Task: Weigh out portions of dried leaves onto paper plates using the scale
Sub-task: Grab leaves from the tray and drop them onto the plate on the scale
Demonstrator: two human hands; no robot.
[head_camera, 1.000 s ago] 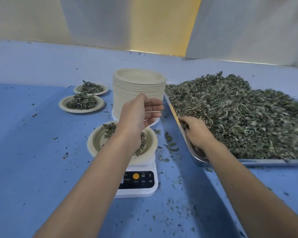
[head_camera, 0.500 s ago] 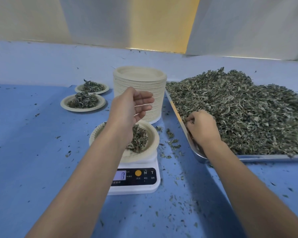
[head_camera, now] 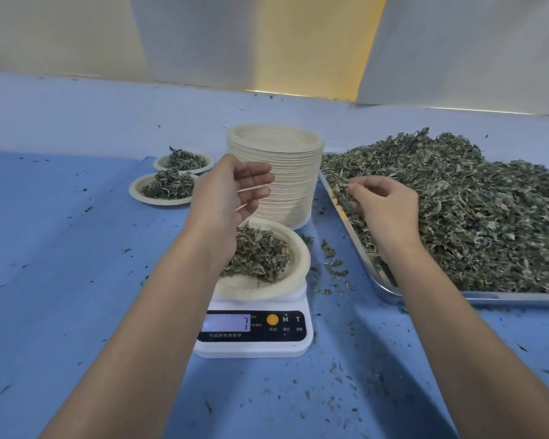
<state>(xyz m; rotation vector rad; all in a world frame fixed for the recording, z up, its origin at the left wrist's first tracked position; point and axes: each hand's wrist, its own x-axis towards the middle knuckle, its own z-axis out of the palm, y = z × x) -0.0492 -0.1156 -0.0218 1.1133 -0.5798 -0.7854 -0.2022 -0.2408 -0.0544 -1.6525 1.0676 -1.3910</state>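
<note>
A white digital scale (head_camera: 254, 334) sits in the middle of the blue table, its display reading 7. On it rests a paper plate (head_camera: 293, 248) holding a small heap of dried leaves (head_camera: 257, 255). My left hand (head_camera: 232, 191) hovers above the plate, fingers relaxed and holding nothing. My right hand (head_camera: 384, 204) is over the left edge of the metal tray (head_camera: 384, 280), pinching a clump of dried leaves. The tray carries a big pile of dried leaves (head_camera: 457, 198).
A tall stack of paper plates (head_camera: 276, 172) stands just behind the scale. Two filled paper plates (head_camera: 164, 188) (head_camera: 184, 161) lie at the back left. Loose leaf bits (head_camera: 333, 264) are scattered on the blue table (head_camera: 61, 280) between scale and tray.
My left hand has lifted and opened above the plate, which now holds more leaves. My right hand has risen from the tray's edge with a pinch of leaves.
</note>
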